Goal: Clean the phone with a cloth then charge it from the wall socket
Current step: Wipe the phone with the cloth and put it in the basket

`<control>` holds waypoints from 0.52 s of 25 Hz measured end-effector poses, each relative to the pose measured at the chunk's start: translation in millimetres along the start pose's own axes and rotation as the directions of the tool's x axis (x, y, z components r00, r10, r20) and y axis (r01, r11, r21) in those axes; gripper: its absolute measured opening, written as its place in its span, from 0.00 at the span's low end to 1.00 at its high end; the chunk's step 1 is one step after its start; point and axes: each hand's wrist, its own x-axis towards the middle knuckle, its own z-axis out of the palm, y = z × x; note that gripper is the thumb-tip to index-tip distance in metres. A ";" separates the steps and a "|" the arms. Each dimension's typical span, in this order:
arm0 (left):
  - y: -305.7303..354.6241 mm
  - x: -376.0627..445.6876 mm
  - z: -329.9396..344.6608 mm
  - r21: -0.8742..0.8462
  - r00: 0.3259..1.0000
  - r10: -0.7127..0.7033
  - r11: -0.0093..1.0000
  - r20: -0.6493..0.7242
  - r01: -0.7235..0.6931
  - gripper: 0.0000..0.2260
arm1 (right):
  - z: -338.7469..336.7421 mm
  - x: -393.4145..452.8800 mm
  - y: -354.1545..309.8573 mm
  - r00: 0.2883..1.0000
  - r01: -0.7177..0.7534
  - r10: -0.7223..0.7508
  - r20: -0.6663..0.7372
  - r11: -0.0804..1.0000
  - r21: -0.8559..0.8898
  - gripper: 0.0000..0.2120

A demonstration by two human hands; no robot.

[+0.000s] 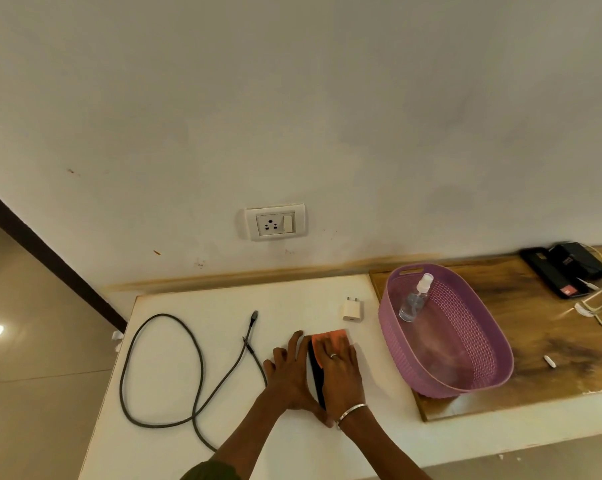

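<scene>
- Grey charging cable [161, 372] lies looped on the white table [223, 427], well left of both hands; its plug end [254, 315] sits up-left of the left hand, loose, not connected.
- Left hand [287, 374] lies flat on the table, fingers spread, pressed against the left edge of the phone [316, 379]; it steadies the phone and grips nothing.
- Phone is dark, lying flat on the table between the two hands, mostly hidden under the right hand; only its left edge shows.
- Right hand [339, 363] lies palm down on the phone, fingers together, pressing the orange cloth [329, 337] onto it; the cloth pokes out past the fingertips.
- Wall socket [275, 222] is on the wall well above the hands, with nothing plugged in.
- White charger adapter [352, 309] stands on the table just beyond the right hand's fingertips, untouched.
- Purple basket [465, 384] sits right of the right hand, near but apart; a clear spray bottle [415, 299] lies inside it.
</scene>
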 end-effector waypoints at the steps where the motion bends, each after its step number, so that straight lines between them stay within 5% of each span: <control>1: -0.1 0.5 -0.2 0.022 1.000 0.002 1.000 -0.005 -0.002 0.71 | 1.7 0.3 -2.7 1.000 0.003 -0.003 0.009 1.000 -0.020 0.30; 3: 0.8 0.5 0.0 0.068 1.000 0.007 0.998 -0.012 -0.006 0.68 | 1.0 2.1 -9.9 0.998 0.067 -0.068 -0.014 0.996 -0.059 0.38; 5: 1.3 0.5 0.0 0.081 1.000 0.006 0.997 -0.005 -0.006 0.66 | -4.6 0.9 -17.6 0.993 -0.056 0.053 0.107 0.998 0.024 0.33; 8: 2.0 1.0 -0.2 0.088 1.000 0.009 0.996 0.001 -0.009 0.65 | -9.5 -0.3 -19.2 0.973 -0.084 0.082 0.216 0.996 -0.002 0.50; 9: 1.9 2.0 -0.3 0.088 1.000 0.009 0.996 0.010 -0.010 0.65 | -9.9 -3.7 -19.0 0.973 -0.074 0.077 0.220 0.997 -0.022 0.49; 10: 2.0 2.8 -0.1 0.087 1.000 0.008 0.996 0.016 -0.009 0.65 | -13.2 -5.7 -22.1 0.975 -0.071 0.081 0.208 0.996 -0.053 0.46; 13: 2.2 2.6 0.7 0.083 1.000 0.009 0.997 0.010 -0.009 0.65 | -13.9 -2.3 -22.3 0.992 0.017 -0.052 -0.118 0.959 -0.281 0.32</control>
